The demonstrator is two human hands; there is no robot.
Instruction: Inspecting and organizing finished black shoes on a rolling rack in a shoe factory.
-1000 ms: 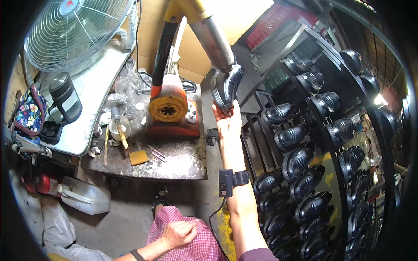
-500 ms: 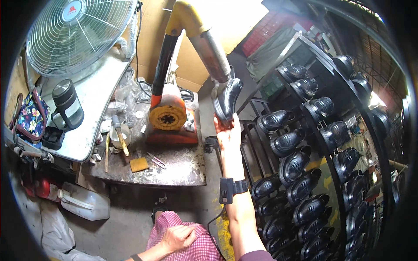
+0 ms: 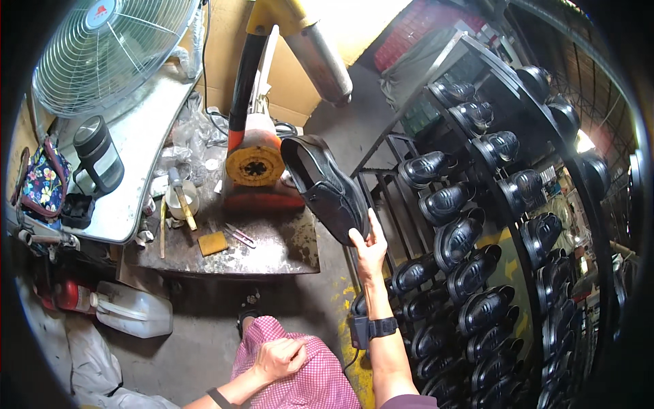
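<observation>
A black leather shoe is in my right hand, which grips it by the toe with thumb and fingers. The shoe's opening faces up and its heel points away to the upper left. My left hand is closed in a loose fist, resting on the pink checked cloth over my lap; nothing shows in it. Beyond the shoe, the bare rounded end of a metal arm hangs from a yellow-topped stand. The stand's orange base carries a round yellow disc.
A rack with several rows of black shoes fills the right side. The worn table bears a yellow block, a pen-like tool and a pot with a brush. Far left are a fan and a dark flask.
The shoe has come off the end of the metal arm. My right hand has drawn it nearer and turned it so the opening shows. My left hand has barely moved.
</observation>
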